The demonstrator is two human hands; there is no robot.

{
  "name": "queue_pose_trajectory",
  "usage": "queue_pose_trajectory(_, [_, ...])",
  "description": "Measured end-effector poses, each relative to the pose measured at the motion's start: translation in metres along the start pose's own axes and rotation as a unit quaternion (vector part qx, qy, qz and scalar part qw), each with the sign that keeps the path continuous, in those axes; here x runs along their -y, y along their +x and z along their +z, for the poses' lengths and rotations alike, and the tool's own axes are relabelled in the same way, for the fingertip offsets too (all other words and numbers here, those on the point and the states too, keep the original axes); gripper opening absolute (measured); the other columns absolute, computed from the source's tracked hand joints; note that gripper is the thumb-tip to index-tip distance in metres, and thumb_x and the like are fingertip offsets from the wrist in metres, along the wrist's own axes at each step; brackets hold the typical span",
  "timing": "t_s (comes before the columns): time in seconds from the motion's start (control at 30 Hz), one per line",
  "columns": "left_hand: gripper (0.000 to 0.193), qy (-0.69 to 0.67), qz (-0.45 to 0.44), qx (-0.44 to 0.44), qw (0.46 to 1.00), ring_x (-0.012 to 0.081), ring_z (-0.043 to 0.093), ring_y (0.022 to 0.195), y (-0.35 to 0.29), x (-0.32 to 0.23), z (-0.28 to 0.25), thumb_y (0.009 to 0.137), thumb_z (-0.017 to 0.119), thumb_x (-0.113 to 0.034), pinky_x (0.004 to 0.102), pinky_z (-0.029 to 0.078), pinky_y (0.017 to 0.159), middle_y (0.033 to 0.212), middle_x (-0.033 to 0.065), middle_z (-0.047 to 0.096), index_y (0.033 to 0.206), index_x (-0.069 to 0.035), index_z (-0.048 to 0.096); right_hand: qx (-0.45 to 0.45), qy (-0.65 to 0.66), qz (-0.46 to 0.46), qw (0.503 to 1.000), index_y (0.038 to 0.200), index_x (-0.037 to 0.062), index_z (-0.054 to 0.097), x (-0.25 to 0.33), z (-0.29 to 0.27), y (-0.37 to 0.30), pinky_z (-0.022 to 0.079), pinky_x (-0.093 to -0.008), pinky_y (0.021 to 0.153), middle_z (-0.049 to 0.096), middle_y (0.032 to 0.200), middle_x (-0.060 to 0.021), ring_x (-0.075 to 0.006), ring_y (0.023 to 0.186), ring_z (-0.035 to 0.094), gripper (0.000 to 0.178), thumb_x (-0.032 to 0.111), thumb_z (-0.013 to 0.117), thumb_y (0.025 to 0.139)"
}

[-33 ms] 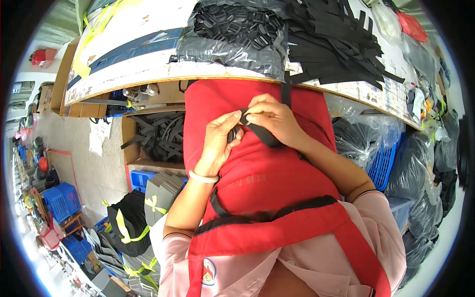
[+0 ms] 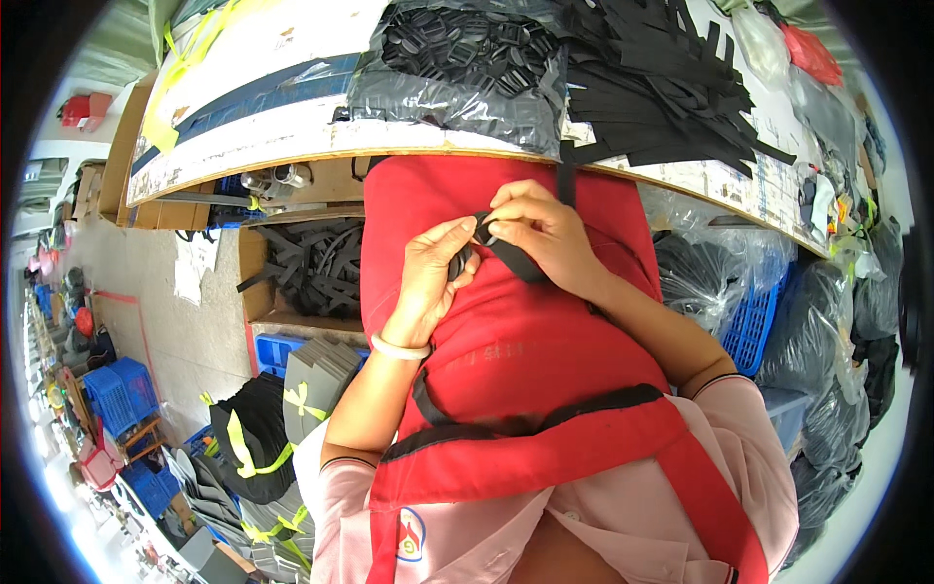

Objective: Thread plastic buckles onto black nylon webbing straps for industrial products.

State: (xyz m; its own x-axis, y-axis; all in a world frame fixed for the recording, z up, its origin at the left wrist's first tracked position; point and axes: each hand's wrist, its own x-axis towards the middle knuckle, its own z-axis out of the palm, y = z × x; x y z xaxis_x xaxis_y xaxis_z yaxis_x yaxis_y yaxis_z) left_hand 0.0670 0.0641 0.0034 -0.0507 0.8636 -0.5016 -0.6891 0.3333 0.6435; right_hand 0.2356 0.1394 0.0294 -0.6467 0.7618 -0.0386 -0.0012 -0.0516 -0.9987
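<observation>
Over my lap, both hands meet at a black webbing strap (image 2: 516, 261). My left hand (image 2: 435, 265) is closed, pinching a small black piece, apparently a plastic buckle (image 2: 482, 232), between thumb and forefinger. Another dark piece (image 2: 457, 263) shows in its curled fingers; its kind is hard to make out. With thumb and fingertips, my right hand (image 2: 545, 237) grips the strap close to that buckle, and the strap hangs in a loop below the fingers. How far the strap is threaded is hidden by the fingertips. A red apron (image 2: 506, 389) lies under both hands.
On the table (image 2: 321, 141) ahead lie a plastic bag of black buckles (image 2: 467, 54) and a pile of black straps (image 2: 662, 88). Left of my lap stands a cardboard box of dark strips (image 2: 311, 268). Blue crates (image 2: 754, 321) and bagged goods (image 2: 817, 321) crowd the right side.
The fingers of my right hand have shifted slightly at the strap, and its loop hangs a little higher. My left hand stays in nearly the same place.
</observation>
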Motion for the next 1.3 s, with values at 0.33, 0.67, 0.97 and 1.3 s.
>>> queue_pose_trajectory(0.33, [0.018,0.155,0.149,-0.069,0.974,0.0058,0.052,0.049,-0.005,0.004,0.01,0.091,0.064,-0.012,0.0184,0.034,0.039,0.072,0.0038,0.065,0.102,0.001,0.067,-0.007,-0.035,0.17,0.985,0.098,0.0003,0.056,0.024,0.0,0.0,0.042,-0.0206,0.042,0.059,0.067,-0.0036,-0.0072,0.048,0.054,0.016,0.011,0.063,0.088])
queue_pose_trajectory(0.67, [0.015,0.212,0.225,-0.071,0.948,0.0055,0.054,0.054,-0.007,0.005,0.011,0.087,0.066,-0.002,0.0181,0.036,0.045,0.074,0.0024,0.062,0.101,0.002,0.069,-0.072,0.021,0.138,0.988,0.099,0.0018,0.048,0.009,0.012,0.001,0.044,-0.0194,0.043,0.058,0.067,-0.0029,-0.0066,0.049,0.054,0.019,0.008,0.063,0.089])
queue_pose_trajectory(0.97, [0.014,0.217,0.215,-0.031,0.952,0.0072,0.054,0.054,-0.011,0.002,0.006,0.085,0.067,-0.001,0.0186,0.038,0.043,0.078,0.0041,0.061,0.099,0.002,0.069,-0.007,0.115,0.166,0.979,0.102,0.0011,0.055,-0.01,0.004,0.008,0.048,-0.0204,0.05,0.057,0.072,-0.0024,-0.0073,0.053,0.055,0.015,0.014,0.056,0.094])
queue_pose_trajectory(1.3, [0.019,0.153,0.13,-0.025,0.979,0.0081,0.051,0.047,-0.076,-0.056,-0.072,0.091,0.062,-0.01,0.0187,0.032,0.037,0.072,0.0071,0.063,0.107,0.0,0.065,-0.02,0.08,0.134,0.988,0.09,0.0014,0.062,-0.023,-0.011,0.031,0.04,-0.0196,0.048,0.057,0.067,-0.0006,-0.005,0.054,0.051,0.015,0.016,0.058,0.092])
